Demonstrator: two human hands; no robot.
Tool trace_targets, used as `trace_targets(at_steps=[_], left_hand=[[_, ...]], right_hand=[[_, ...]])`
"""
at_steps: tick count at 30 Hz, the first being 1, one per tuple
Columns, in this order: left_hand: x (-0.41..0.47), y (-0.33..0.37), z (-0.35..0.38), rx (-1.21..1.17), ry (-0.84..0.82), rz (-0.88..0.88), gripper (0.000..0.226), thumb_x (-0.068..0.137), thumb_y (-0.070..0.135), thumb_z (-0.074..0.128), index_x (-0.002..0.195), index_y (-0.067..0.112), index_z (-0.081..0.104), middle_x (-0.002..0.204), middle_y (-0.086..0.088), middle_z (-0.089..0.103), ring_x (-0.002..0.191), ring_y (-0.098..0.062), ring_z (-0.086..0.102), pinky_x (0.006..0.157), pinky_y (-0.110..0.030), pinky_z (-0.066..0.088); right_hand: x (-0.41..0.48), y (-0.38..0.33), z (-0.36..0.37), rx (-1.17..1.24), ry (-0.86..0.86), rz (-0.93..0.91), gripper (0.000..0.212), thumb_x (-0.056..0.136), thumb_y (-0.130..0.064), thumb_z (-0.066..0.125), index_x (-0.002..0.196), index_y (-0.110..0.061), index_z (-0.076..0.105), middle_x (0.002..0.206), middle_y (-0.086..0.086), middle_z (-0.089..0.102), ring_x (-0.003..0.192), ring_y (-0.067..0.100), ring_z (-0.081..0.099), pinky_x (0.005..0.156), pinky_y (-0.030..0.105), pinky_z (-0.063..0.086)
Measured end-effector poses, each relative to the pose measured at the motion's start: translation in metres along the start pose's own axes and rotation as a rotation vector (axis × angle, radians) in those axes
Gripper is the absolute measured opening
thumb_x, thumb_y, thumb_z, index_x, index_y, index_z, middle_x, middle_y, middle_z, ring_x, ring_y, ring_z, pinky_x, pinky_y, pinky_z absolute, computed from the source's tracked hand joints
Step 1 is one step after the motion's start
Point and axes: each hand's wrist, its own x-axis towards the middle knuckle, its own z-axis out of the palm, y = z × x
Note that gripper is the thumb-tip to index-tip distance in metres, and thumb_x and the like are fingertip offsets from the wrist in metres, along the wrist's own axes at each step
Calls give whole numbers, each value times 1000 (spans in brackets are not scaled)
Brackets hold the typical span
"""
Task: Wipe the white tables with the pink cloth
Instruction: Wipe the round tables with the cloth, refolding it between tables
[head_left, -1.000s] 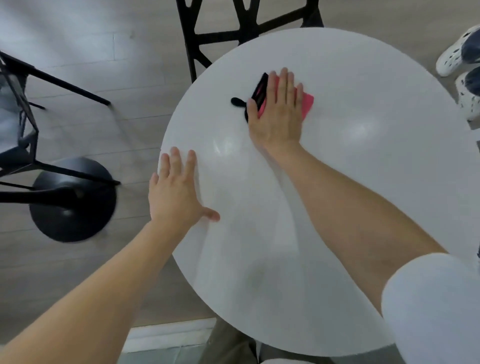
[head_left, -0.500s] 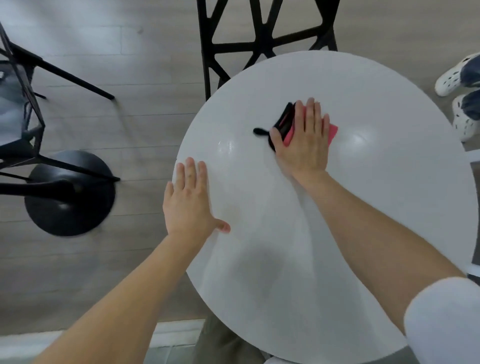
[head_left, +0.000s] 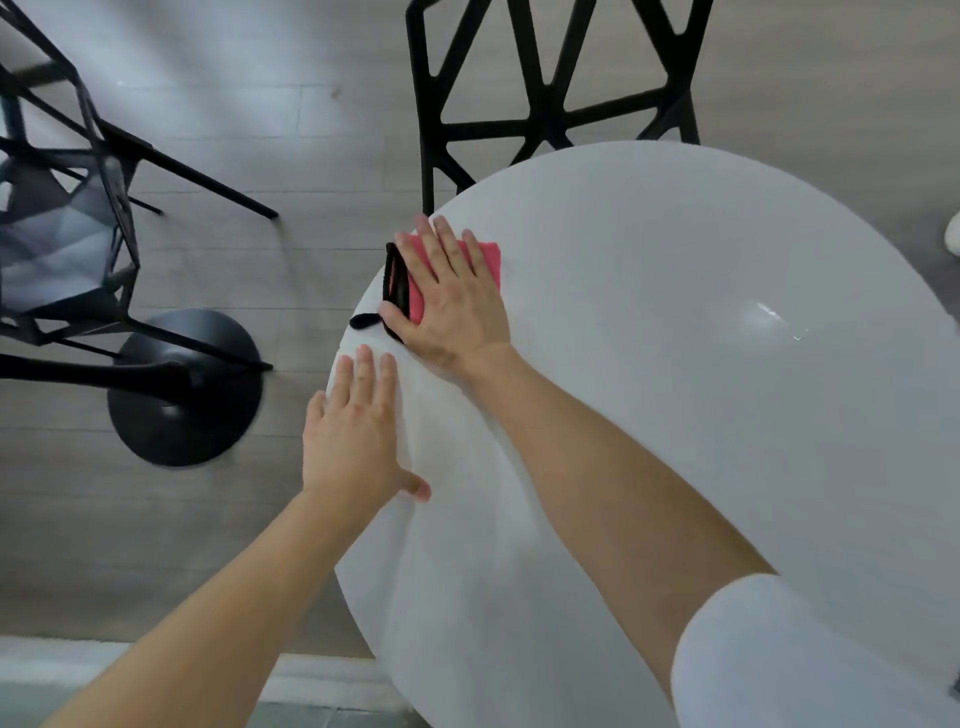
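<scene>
1. Now, press evenly: right hand flat, fingers straight, atop the black-trimmed pink cloth at the round white worktop's far-left edge.
2. Sweep along the rim in overlapping passes.
3. Brace with left hand, fingers spread flat, empty.

A round white table stands on a grey plank floor. Near its left rim lies a folded pink cloth with black edging, pressed under the flat right hand. The left hand rests flat on the rim just beside it.

Grey plank floor; black chairs; round pedestal base
</scene>
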Motion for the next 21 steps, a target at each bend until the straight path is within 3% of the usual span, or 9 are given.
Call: trace_targets(at_steps=[4,7,9,13,16,18,21], left_hand=[[1,24,-11,140,-6,-50,170,52,77,95,167,5,-8,177,-18,-5,167,-34,1,133,-48,23],[3,58,-23,245,73,42,146,64,58,99,165,9,5,175,-19,3,165,-35,11,130,-47,29],[7,87,-38,199,88,118,141,68,57,97,166,17,4,176,-17,1,165,-35,9,131,-47,27],[32,145,-63,163,103,255,156,63,67,97,169,32,-13,178,-15,-10,167,-39,2,132,-55,25],[50,166,-68,121,73,294,159,55,63,101,168,37,-8,177,-11,-4,165,-40,6,121,-59,40],[57,168,-65,110,84,305,160,51,63,103,168,37,-3,176,-9,3,164,-38,11,111,-54,50],[59,167,-62,132,116,312,158,51,65,102,168,38,-1,175,-7,6,163,-36,15,104,-49,53]], right_hand=[[12,77,-24,4,55,149,90,104,-77,24,175,-23,13,183,6,5,170,23,-2,136,50,1],[-17,162,-45,-35,116,301,92,105,-78,23,175,-20,13,183,7,7,170,26,1,136,52,4],[-55,213,-60,-54,135,407,92,106,-78,22,175,-20,11,183,7,7,170,26,2,137,52,6],[-148,294,-78,-78,156,631,91,106,-79,23,175,-22,10,183,6,4,170,24,-1,137,52,6],[-194,320,-84,-100,130,746,90,106,-79,22,175,-23,7,183,8,-1,170,24,-4,137,52,5],[-197,322,-83,-114,138,774,88,108,-76,24,175,-22,9,183,10,1,170,25,-3,137,51,4],[-175,318,-80,-128,164,834,85,109,-68,25,174,-15,12,181,18,8,169,30,3,136,54,7]])
